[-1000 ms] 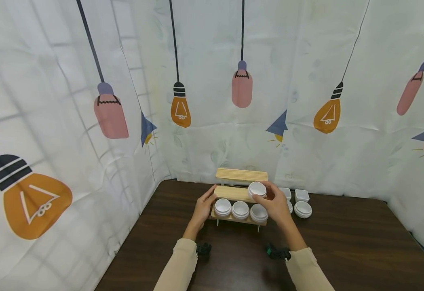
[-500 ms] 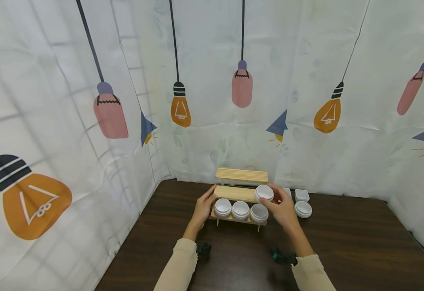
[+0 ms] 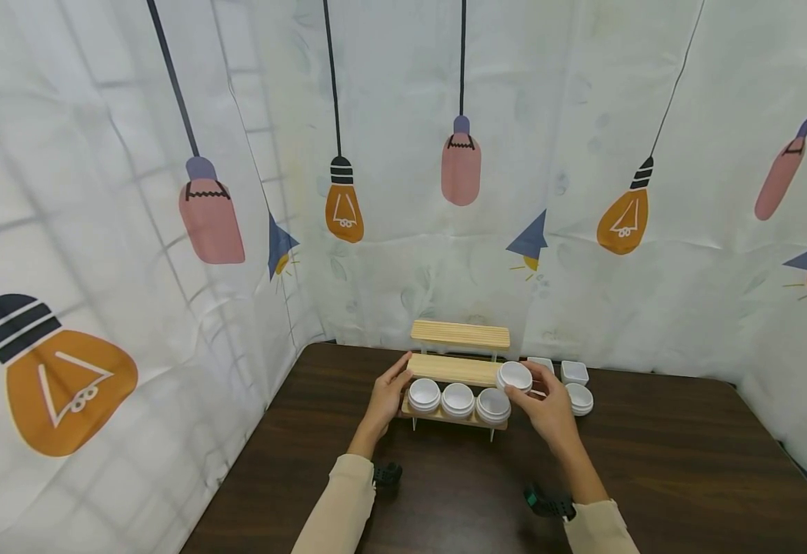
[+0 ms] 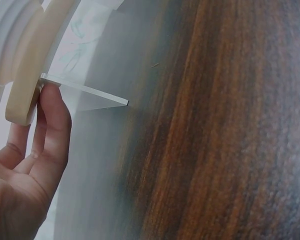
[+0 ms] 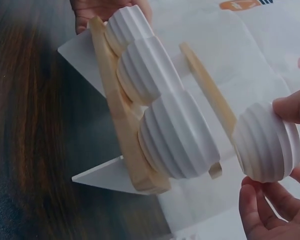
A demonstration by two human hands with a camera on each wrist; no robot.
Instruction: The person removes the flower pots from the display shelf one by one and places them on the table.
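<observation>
White lamp-printed sheeting (image 3: pixel 403 277) hangs behind a dark wood-grain table (image 3: pixel 673 454).

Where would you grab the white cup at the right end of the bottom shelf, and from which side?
I'd pinch the white cup by its ribbed outer wall near the rim, coming from the right. It stands upright at the end of the bottom shelf, so that side is exposed, while the middle cup crowds its left. The ridges may help grip.

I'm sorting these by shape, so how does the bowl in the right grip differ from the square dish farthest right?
The held bowl is round with ridged sides; the square dish has corners. The held bowl is in the right grip; the square dish sits untouched on the table. Both are white.
</observation>
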